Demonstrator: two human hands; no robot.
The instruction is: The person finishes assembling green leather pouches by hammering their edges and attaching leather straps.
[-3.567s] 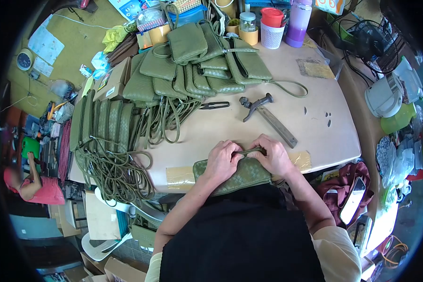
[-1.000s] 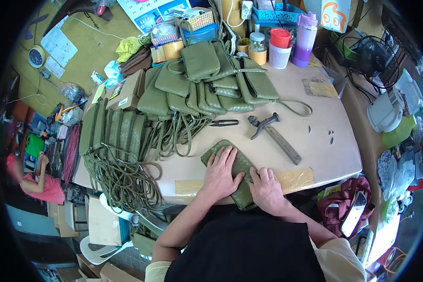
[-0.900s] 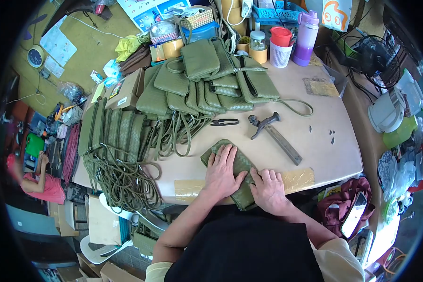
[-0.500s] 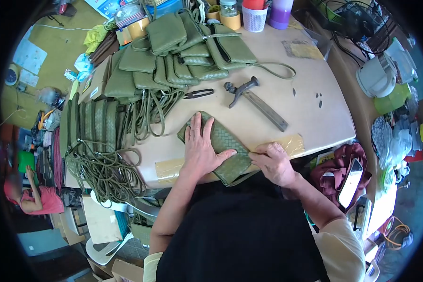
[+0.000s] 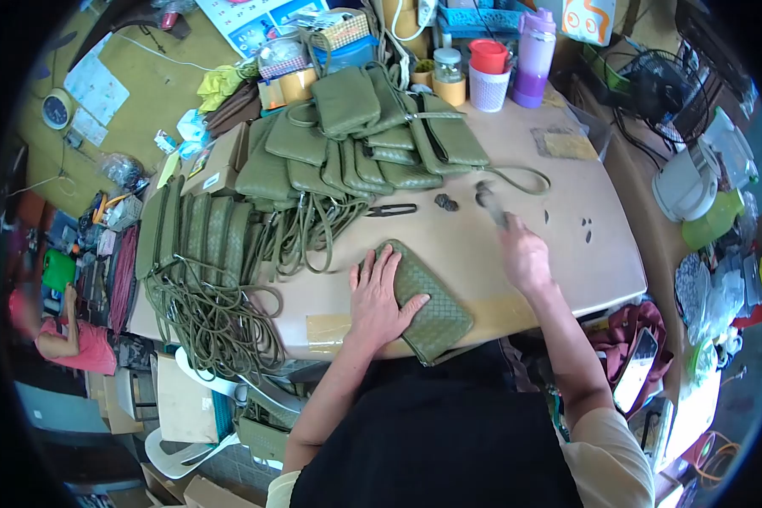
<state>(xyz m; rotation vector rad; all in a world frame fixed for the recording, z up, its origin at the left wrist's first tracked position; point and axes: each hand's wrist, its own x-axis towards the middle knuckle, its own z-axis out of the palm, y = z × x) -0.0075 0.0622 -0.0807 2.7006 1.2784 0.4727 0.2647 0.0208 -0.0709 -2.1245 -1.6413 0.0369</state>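
Observation:
My left hand (image 5: 377,298) lies flat with fingers spread on a green woven-pattern pouch (image 5: 438,315) at the table's front edge. My right hand (image 5: 525,256) is wrapped round a hammer (image 5: 491,201), which is smeared by motion over the table. A small dark lump (image 5: 446,202) rests to the left of the hammer head. Dark snips (image 5: 392,209) lie just beyond the pouch.
Stacked green pouches (image 5: 356,161) and a row of upright ones with tangled cord straps (image 5: 220,326) fill the left. A purple bottle (image 5: 531,63) and a white cup (image 5: 488,89) stand at the back. Another person (image 5: 80,339) is at far left.
My right hand has left the pouch's right corner and picked up the hammer from the table. My left hand stays on the pouch. The view has shifted.

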